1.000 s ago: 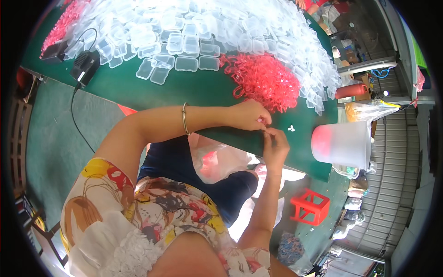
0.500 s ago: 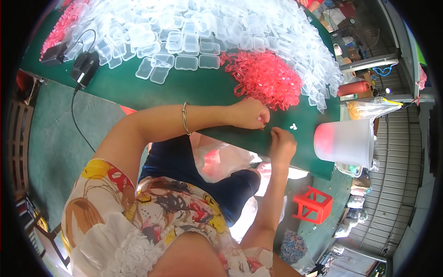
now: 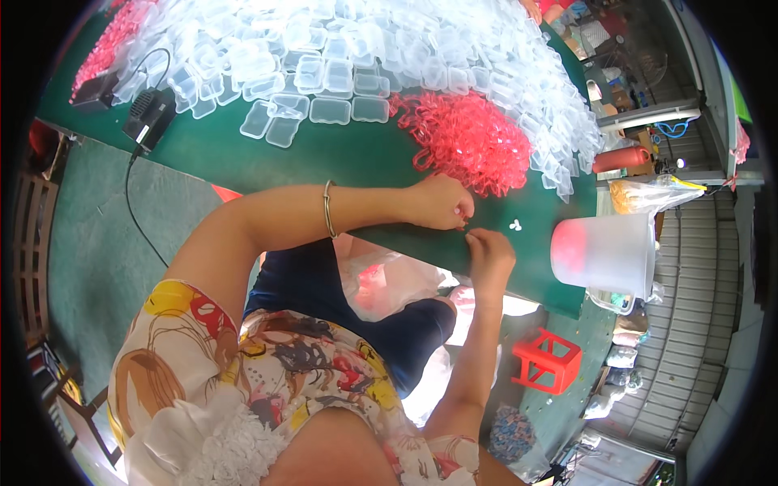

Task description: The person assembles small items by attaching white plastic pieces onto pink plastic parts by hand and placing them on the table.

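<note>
Over the table's near edge my left hand [image 3: 442,202] is closed, its fingers curled around something too small to make out. A reddish speck shows by its fingertips. Close on its right, my right hand [image 3: 490,253] pinches, thumb and finger pressed together; whatever lies between them is hidden. The two sets of fingertips almost meet. Just beyond my left hand is a heap of glossy pinkish-red plastic pieces [image 3: 474,138]. A few small white bits [image 3: 515,225] lie on the green table [image 3: 340,158] near my right hand.
A large pile of clear plastic boxes [image 3: 332,73] covers the far table. A black adapter [image 3: 148,120] with a cord sits at the left. A translucent bucket [image 3: 612,251] stands at the right, a red stool [image 3: 548,361] below it. Another person's hand [image 3: 532,10] shows at the far edge.
My right hand has moved slightly left, bringing its fingertips closer to those of my left hand. My left hand stays closed and nearly in place.
</note>
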A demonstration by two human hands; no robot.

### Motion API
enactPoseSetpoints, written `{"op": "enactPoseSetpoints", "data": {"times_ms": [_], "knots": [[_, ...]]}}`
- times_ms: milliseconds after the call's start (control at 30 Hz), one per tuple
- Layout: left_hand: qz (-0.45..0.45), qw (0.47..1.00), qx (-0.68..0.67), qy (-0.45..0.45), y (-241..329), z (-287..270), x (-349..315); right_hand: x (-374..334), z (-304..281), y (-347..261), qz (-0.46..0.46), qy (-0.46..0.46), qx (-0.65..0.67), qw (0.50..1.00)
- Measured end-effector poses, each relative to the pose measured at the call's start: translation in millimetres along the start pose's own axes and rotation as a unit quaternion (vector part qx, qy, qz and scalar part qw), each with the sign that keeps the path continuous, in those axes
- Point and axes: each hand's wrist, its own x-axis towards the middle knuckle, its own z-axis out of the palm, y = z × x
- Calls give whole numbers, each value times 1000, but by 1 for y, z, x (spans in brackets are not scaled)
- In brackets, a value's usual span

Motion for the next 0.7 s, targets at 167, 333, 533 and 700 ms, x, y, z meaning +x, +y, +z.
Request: {"op": "enactPoseSetpoints", "data": {"times_ms": [167,333,533,700], "knots": [[18,1000,-6,6,-7,2,1,6,-1,-13,-4,14,6,1000],[12,1000,-2,6,-6,3,2,15,-1,-9,-81,-16,-24,996],[6,1000,-1,0,-1,1,4,23,4,-1,-91,-75,7,993],[12,1000,-2,13,-6,2,0,16,0,-3,-23,-104,71,992]]}}
